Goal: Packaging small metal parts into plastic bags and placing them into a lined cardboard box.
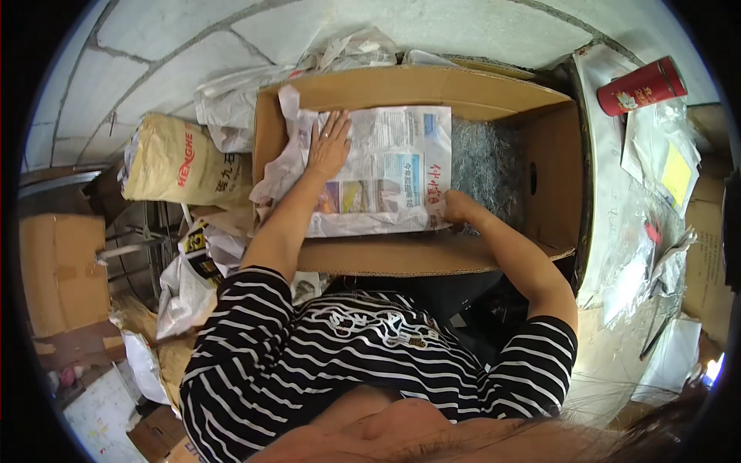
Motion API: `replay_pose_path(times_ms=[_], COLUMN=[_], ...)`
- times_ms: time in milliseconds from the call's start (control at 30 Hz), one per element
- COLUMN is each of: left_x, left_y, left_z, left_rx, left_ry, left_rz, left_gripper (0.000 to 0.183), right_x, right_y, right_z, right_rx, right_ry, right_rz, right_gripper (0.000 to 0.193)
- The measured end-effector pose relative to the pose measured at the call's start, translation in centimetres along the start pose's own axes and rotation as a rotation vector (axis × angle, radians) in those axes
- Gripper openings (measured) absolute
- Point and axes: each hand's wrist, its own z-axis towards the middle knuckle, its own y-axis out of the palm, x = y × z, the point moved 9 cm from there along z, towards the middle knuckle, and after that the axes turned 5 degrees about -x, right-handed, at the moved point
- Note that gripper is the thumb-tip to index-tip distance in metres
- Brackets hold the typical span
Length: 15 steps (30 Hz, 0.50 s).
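Note:
A flat newspaper-wrapped bundle [370, 150] lies inside a large open cardboard box [409, 258], toward its left side. My left hand [329, 145] rests flat on the upper left of the newspaper, fingers stretched out and a ring on one of them. At the lower right corner of the paper, my right hand [459, 208] is closed on the newspaper's edge. Crumpled clear plastic packing [486, 166] shows in the box to the right of the newspaper. What lies under the paper is hidden.
A tan paper sack [181, 158] leans left of the box, near a brown carton [63, 274]. To the right, a table [602, 185] carries a red cylindrical tin [642, 86], plastic bags and papers. A white block wall [177, 46] stands behind.

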Motion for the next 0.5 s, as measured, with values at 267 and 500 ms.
replay_pose_path(times_ms=[267,500], left_x=[-0.3,2.9], left_y=[1.4,-2.1], left_z=[-0.5,0.7], left_rx=[-0.093,-0.147], left_ry=[-0.074,0.003], left_rz=[-0.057,-0.061], left_gripper=[0.061,0.059], right_x=[-0.4,-9.5], right_y=[0.1,-5.5], right_z=[-2.7,-2.4], right_rx=[-0.172,0.376], right_ry=[0.114,-0.481], right_rz=[-0.297,-0.490], right_gripper=[0.017,0.018])
